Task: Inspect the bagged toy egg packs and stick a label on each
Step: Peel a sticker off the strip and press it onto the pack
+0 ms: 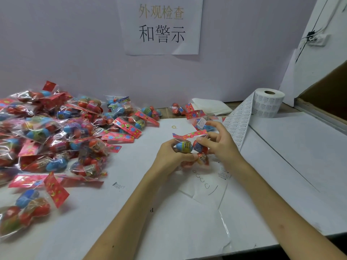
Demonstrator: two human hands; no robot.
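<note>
Fingers first: your left hand (171,156) has thumb and fingertips curled round the lower left of the pack (191,150), closing over the blue egg (185,146). Your right hand (220,145) takes the opposite side, its thumb (202,139) set against the film by a red egg, and the upper fingers fan loosely above. The pack is held just above the table (281,147), centre of the work area, with its red header card (189,134) uppermost. Handling judgement: light load. The eggs look like hard plastic shells, stiff and round, inside thin glossy film, so they will likely roll and slide under pressure. The film crinkles and offers a poor flat for a label. Grip across two eggs, or take the header card, which looks the flattest part. Outward: the label strip (238,124) runs from the label roll (268,104) just beyond your right hand, within easy reach. A further pack (200,120) lies behind it, and the pile (56,132) sits well to the left.
</note>
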